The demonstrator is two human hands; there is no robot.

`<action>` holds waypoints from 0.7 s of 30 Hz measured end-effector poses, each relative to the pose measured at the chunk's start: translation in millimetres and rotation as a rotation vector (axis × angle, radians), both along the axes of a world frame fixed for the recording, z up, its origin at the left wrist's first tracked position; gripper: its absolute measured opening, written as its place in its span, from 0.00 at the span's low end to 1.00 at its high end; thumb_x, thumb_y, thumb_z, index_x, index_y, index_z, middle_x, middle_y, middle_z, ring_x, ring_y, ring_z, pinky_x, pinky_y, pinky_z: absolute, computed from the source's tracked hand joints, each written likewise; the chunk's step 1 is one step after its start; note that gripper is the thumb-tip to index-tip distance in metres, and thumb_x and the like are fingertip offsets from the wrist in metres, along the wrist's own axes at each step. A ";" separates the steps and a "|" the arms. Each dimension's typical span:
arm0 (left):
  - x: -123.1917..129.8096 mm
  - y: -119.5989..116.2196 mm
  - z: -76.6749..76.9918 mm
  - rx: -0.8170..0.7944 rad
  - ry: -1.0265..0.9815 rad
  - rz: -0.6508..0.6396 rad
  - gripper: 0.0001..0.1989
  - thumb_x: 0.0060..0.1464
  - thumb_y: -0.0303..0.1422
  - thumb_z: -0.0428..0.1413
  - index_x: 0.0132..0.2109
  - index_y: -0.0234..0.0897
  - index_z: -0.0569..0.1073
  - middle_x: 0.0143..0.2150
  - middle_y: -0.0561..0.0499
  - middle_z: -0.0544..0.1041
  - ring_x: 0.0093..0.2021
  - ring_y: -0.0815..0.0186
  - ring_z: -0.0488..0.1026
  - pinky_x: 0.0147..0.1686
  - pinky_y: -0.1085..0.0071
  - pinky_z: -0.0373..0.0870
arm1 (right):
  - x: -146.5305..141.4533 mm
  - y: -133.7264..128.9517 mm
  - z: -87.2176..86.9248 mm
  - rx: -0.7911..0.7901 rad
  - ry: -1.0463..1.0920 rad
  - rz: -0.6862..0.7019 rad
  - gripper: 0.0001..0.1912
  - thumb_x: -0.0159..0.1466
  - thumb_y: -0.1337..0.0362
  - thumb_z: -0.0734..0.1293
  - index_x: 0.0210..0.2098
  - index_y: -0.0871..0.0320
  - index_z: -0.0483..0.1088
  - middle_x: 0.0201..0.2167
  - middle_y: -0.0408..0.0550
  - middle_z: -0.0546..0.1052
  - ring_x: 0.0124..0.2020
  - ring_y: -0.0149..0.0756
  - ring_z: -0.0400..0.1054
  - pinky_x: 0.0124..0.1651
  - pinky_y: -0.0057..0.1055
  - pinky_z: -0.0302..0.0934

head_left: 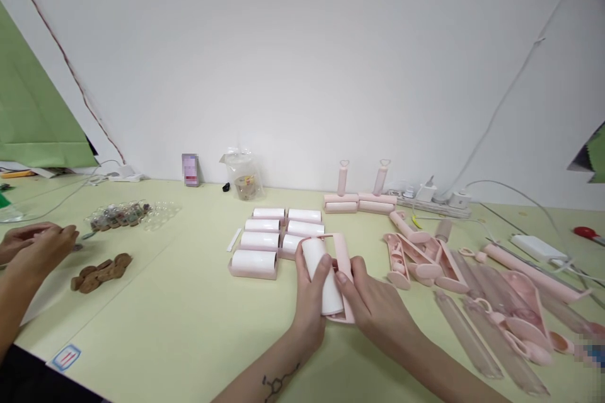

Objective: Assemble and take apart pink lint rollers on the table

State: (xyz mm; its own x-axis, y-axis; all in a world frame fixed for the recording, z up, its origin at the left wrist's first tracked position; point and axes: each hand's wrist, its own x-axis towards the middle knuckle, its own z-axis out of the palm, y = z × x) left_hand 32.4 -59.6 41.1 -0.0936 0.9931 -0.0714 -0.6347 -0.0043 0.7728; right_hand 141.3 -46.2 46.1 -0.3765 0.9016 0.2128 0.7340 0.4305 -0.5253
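Between my hands is a lint roller head with a white paper roll (324, 277) and a pink plastic frame (344, 264). My left hand (309, 293) wraps around the white roll, thumb lying along its front. Fingers of my right hand (371, 296) close on the pink frame along the roll's right side. Just beyond my left hand, several white rolls in pink housings (255, 261) lie in two columns. Pink lint roller parts (423, 255) and clear pink tubes (467, 334) are heaped to the right of my right hand.
Two pink lint rollers (341, 201) stand by the wall, left of a power strip (425, 204) with plugs and cables. A phone (190, 170) and a bag with tape (246, 186) are at the back. At left, another person's hands (40, 252) work near brown discs (100, 274).
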 end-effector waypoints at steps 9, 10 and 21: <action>-1.3 -2.8 -2.1 0.057 0.238 -0.280 0.40 0.35 0.32 0.64 0.53 0.46 0.50 0.37 0.50 0.70 0.37 0.62 0.71 0.35 0.68 0.68 | 34.1 -12.4 5.9 0.045 -0.128 0.071 0.14 0.64 0.55 0.47 0.27 0.53 0.53 0.19 0.40 0.66 0.18 0.33 0.62 0.20 0.27 0.46; -1.9 -4.0 -1.5 0.056 0.267 -0.345 0.41 0.35 0.31 0.64 0.53 0.45 0.50 0.38 0.50 0.70 0.37 0.62 0.71 0.35 0.68 0.68 | 41.2 -15.0 8.6 0.029 -0.110 0.088 0.14 0.65 0.56 0.47 0.28 0.53 0.55 0.20 0.40 0.67 0.19 0.32 0.62 0.21 0.27 0.48; -21.5 -16.7 1.0 0.293 1.211 -0.546 0.40 0.32 0.36 0.63 0.55 0.49 0.59 0.28 0.52 0.73 0.21 0.62 0.67 0.16 0.76 0.55 | 71.2 -28.7 18.4 0.002 -0.189 0.112 0.03 0.50 0.65 0.62 0.25 0.54 0.61 0.24 0.39 0.70 0.22 0.30 0.60 0.23 0.25 0.45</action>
